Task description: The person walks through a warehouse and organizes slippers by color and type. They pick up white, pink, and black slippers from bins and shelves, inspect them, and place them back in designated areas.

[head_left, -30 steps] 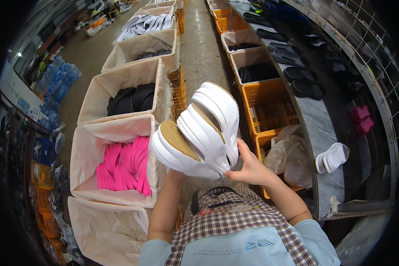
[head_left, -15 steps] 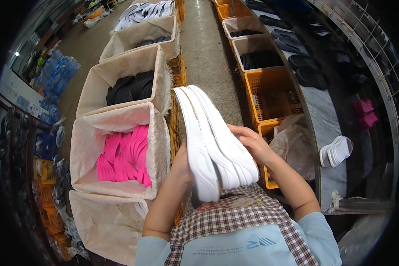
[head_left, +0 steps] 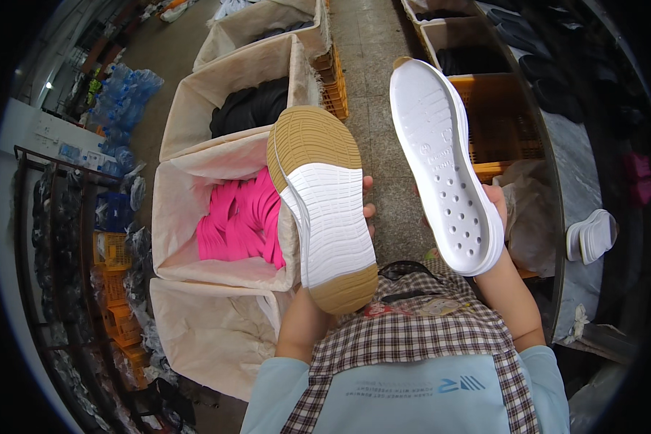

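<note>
My left hand (head_left: pixel 369 204) holds white shoe soles (head_left: pixel 325 206) upright, with the tan-and-white tread facing me; layered edges along their left side suggest more than one. Only its fingertips show past the right edge, the rest being hidden behind. In my right hand (head_left: pixel 495 202) is another white shoe sole (head_left: pixel 435 145), tilted with its hollow inner face up, round holes dotting the lower half. That hand grips it from beneath and along its right edge. A gap separates the two hands' soles, above the checked apron (head_left: pixel 412 333).
Cloth-lined bins line the left, one with pink soles (head_left: pixel 242 220), one with black soles (head_left: pixel 249 107). At right, a grey bench (head_left: pixel 557 173) carries black soles (head_left: pixel 557 98) and a white pair (head_left: pixel 591 236). Orange crates (head_left: pixel 503 108) stand beneath it. A rack (head_left: pixel 50 239) is far left.
The bunched white soles have been parted: one went right with my right hand, inner face up. Those in my left hand turned to show their tread. The view has shifted.
</note>
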A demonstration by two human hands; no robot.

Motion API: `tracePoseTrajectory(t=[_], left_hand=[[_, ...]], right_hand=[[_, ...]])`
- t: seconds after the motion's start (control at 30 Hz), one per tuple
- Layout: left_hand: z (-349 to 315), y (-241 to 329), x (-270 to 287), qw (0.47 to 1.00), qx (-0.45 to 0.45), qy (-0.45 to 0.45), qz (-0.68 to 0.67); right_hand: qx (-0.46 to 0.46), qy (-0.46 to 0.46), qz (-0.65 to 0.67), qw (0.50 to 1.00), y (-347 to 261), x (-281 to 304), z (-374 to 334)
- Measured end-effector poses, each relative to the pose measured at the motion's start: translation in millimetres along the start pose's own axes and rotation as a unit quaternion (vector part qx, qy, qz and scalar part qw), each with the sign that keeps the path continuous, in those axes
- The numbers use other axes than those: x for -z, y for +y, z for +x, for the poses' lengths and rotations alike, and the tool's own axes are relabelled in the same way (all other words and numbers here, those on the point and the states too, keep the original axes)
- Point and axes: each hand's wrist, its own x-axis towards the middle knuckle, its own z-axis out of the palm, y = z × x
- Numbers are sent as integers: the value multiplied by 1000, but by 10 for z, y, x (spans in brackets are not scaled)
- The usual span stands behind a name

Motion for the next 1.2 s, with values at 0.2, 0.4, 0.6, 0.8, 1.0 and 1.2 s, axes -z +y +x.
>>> tracePoseTrajectory(t=[0.2, 0.4, 0.6, 0.8, 1.0, 1.2], left_hand=[[108, -98, 6, 999, 41, 0, 35], [287, -310, 73, 965, -10, 191, 180], [206, -106, -1, 996, 19, 58, 65], [247, -47, -113, 998, 37, 37, 32], [238, -51, -73, 999, 38, 34, 12], [238, -55, -81, 998, 42, 35, 11]], right_hand=[[46, -3, -170, 984, 139, 91, 39], [30, 64, -262, 962, 334, 234, 143], [-64, -85, 86, 991, 325, 384, 119], [-7, -51, 123, 991, 236, 497, 27], [-4, -91, 102, 991, 185, 574, 41], [-28, -91, 121, 988, 180, 544, -14]])
